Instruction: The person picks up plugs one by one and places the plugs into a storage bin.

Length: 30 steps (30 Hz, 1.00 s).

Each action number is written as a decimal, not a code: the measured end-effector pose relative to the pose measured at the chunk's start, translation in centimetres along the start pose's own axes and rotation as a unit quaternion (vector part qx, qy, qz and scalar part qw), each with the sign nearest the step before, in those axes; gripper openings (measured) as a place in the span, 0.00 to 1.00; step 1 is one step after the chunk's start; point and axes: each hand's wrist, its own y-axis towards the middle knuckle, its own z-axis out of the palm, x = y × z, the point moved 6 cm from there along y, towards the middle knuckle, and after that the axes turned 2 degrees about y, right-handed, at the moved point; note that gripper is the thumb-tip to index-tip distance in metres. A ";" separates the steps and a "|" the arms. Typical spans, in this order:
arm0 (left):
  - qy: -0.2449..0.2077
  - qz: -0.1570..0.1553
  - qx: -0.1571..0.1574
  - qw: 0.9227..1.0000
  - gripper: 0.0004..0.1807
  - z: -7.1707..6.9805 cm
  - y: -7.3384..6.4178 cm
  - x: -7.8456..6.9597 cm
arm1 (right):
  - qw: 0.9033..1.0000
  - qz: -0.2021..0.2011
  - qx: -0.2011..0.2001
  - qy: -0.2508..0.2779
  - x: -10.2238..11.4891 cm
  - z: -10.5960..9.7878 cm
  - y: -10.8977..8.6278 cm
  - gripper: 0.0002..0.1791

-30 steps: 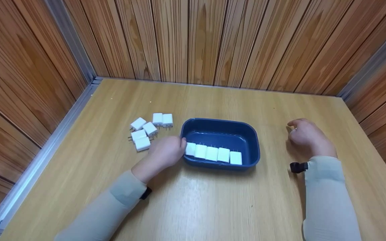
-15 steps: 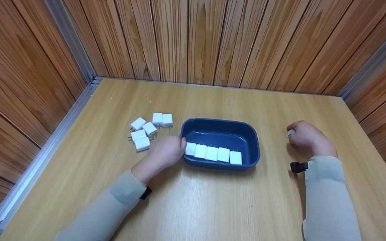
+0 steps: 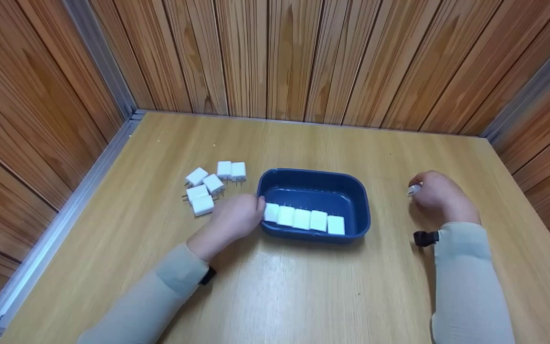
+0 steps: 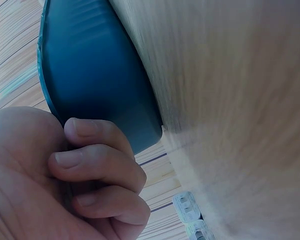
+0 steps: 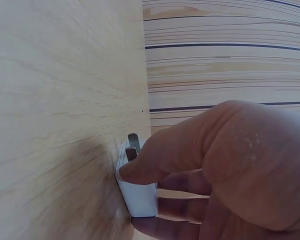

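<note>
In the head view a blue plastic box (image 3: 312, 194) stands on the table with a row of several white charger plugs (image 3: 301, 219) along its near side, prongs toward the back. My left hand (image 3: 237, 216) grips the box's left end by the rim. The left wrist view shows its curled fingers (image 4: 107, 165) against the outer wall. Off to the right, my right hand (image 3: 442, 196) pinches a white charger plug (image 5: 140, 198) between thumb and fingers, low at the tabletop. Two metal prongs (image 5: 133, 142) of this plug stick out beside the thumb.
Several loose charger plugs (image 3: 203, 205) lie left of the box, just beyond my left hand, prongs in various directions. Wood-panelled walls (image 3: 294, 62) enclose the back and sides, with a metal rail (image 3: 65, 239) along the left edge of the table (image 3: 303, 291).
The plug in my right hand has turned within the fingers; it was mostly hidden a second ago and now shows beside the fingertips. My left hand and the box have stayed still.
</note>
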 end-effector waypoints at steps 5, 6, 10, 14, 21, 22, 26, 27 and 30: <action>-0.005 0.006 -0.001 1.000 0.29 0.5 0.4 0.5 | 1.000 -0.008 -0.017 0.000 0.0 -0.1 0.2 0.25; -0.007 0.005 -0.001 1.000 0.29 0.5 0.5 0.5 | 1.000 -0.009 -0.020 0.002 0.0 -0.1 0.2 0.24; -0.007 -0.008 0.004 1.000 0.28 0.2 0.1 0.2 | 0.999 -0.018 -0.039 0.009 0.2 -0.3 0.3 0.26; -0.003 -0.005 0.001 1.000 0.28 0.1 0.1 0.1 | 0.998 -0.018 -0.053 0.021 0.3 -0.4 0.2 0.28; -0.007 -0.007 0.003 1.000 0.27 0.0 -0.1 0.1 | 0.997 -0.020 -0.068 0.032 0.7 -0.5 0.1 0.30; -0.009 -0.007 0.004 1.000 0.28 0.0 -0.1 0.1 | 0.997 -0.021 -0.070 0.033 0.7 -0.5 0.1 0.30; -0.013 -0.004 0.004 1.000 0.28 0.0 -0.1 0.1 | 0.996 -0.014 -0.074 0.043 0.8 -0.6 0.2 0.32; -0.014 -0.003 0.003 1.000 0.28 0.0 -0.1 0.1 | 0.996 -0.015 -0.077 0.042 0.9 -0.6 0.2 0.32; -0.014 0.000 0.001 1.000 0.28 0.0 -0.1 0.1 | 0.996 -0.022 -0.081 0.039 1.1 -0.7 0.3 0.32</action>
